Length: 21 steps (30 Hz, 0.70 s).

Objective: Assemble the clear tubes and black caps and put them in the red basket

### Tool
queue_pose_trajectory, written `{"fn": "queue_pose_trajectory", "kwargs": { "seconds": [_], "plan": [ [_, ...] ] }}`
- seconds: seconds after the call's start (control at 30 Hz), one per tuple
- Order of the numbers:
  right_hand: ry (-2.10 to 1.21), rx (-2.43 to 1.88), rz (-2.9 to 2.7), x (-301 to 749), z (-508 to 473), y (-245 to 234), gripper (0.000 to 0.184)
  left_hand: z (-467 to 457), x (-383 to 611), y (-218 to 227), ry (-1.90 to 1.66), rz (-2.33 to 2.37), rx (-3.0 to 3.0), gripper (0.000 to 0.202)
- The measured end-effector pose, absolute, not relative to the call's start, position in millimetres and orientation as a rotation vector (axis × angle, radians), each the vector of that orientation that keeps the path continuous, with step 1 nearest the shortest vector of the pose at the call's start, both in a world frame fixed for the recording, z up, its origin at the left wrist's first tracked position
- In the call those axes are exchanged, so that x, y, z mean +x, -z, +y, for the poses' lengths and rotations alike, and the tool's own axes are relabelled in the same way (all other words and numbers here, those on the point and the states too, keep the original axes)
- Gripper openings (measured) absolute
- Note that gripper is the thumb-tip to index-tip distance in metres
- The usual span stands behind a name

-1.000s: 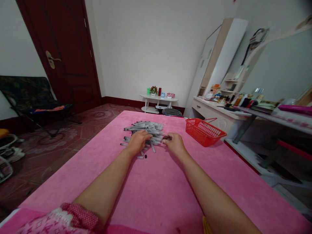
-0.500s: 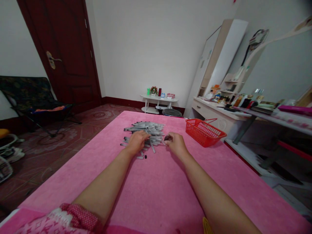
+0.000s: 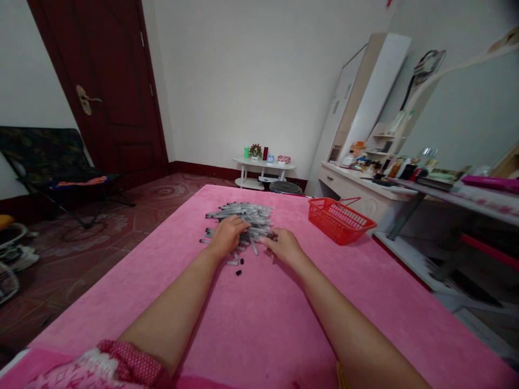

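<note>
A pile of grey, see-through pens with dark ends (image 3: 243,209) lies on a pink-covered table. My left hand (image 3: 227,235) rests over the near left of the pile, fingers closed on a pen (image 3: 253,244) that slants out from the fingertips toward me. My right hand (image 3: 284,246) is at the pile's right edge, with thumb and fingers drawn together; what they hold, if anything, is too small to make out. Two small black caps (image 3: 238,273) lie on the cloth nearer me, beside a short pale piece (image 3: 232,263).
A red plastic basket (image 3: 339,220) stands on the pink cloth (image 3: 251,324) to the right. Beyond the table are a low white stand (image 3: 263,162) and a cluttered dressing table (image 3: 365,181). A folding chair (image 3: 52,162) is on the left.
My right hand has moved left to the pile's edge. A second black cap now lies on the cloth near the first. My left hand has barely moved.
</note>
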State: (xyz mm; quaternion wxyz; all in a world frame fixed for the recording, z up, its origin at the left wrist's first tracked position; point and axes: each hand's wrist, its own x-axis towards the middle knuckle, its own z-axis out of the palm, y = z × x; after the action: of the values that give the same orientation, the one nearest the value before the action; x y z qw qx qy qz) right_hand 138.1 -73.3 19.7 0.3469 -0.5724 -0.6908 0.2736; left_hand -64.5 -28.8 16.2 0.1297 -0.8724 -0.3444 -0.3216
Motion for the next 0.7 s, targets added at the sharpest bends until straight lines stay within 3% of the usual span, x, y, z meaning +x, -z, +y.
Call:
{"fn": "queue_pose_trajectory", "kwargs": {
  "seconds": [0.47, 0.7],
  "plan": [
    [-1.087, -1.5, -1.79, 175, -76, -57, 0.029, -25, -71, -13, 0.982, -1.036, -2.503, 0.024],
    [-0.886, -1.68, -1.819, 226, -83, -87, 0.026, -20, -80, -9, 1.096, -1.28, -2.288, 0.024]
  ]
}}
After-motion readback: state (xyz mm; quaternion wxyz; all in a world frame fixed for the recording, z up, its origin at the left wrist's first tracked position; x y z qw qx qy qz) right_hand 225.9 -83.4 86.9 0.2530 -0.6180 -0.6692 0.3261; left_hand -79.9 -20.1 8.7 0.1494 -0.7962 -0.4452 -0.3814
